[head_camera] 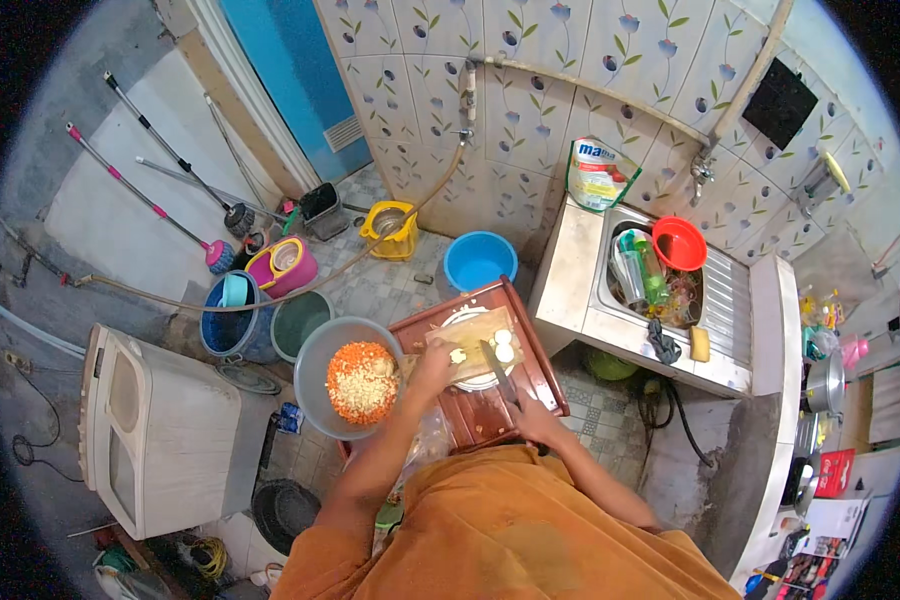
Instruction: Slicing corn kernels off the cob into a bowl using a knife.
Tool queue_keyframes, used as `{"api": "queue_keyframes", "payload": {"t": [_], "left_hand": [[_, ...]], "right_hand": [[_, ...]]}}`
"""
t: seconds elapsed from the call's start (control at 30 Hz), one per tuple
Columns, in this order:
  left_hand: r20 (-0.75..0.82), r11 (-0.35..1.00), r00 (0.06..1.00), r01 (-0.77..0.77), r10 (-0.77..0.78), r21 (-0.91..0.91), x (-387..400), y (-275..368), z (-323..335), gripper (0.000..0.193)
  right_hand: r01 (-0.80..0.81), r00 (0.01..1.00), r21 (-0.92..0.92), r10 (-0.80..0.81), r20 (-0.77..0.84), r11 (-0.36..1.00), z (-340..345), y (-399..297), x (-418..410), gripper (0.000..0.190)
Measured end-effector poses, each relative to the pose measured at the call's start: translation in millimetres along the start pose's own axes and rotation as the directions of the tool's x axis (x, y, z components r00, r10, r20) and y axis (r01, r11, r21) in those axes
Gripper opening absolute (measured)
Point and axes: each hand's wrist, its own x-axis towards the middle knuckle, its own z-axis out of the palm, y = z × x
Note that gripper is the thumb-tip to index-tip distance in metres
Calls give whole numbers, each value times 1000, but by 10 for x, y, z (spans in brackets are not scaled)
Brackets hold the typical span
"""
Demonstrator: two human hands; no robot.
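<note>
A kitchen knife (501,375) is gripped in my right hand (534,417), its blade pointing up and left over a wooden cutting board (484,328). My left hand (435,366) is at the board's left side, beside a small heap of chopped white pieces (458,355); its fingertips are hard to make out. Whole or halved white round pieces (503,346) lie at the board's right end. Beneath the board a white plate (474,383) shows. To the left stands a grey basin (309,390) containing diced orange and pale cubes (361,381).
Plate and board rest on a reddish-brown wooden table (474,420). A blue basin (481,260) sits beyond it. On the right is a sink (724,289) with dishes and a red bowl (679,244). Buckets (300,328) and a washing machine (172,435) are left; a hose (360,259) crosses.
</note>
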Motion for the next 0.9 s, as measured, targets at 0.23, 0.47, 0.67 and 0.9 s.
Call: {"api": "queue_keyframes", "payload": {"t": [0.23, 0.47, 0.67, 0.9], "left_hand": [[-82, 992, 990, 113, -117, -60, -77, 56, 176, 41], [-196, 996, 977, 84, -81, 7, -115, 63, 247, 39], [-146, 968, 966, 189, -214, -168, -138, 94, 247, 38], [-239, 995, 966, 100, -98, -1, -193, 7, 320, 27]], "right_hand": [[75, 997, -42, -76, -25, 996, 522, 180, 253, 38], [92, 990, -168, -109, -91, 981, 497, 40, 247, 27], [79, 977, -259, -126, -171, 963, 305, -169, 299, 22], [-71, 997, -333, 77, 3, 940, 288, -365, 407, 30]]}}
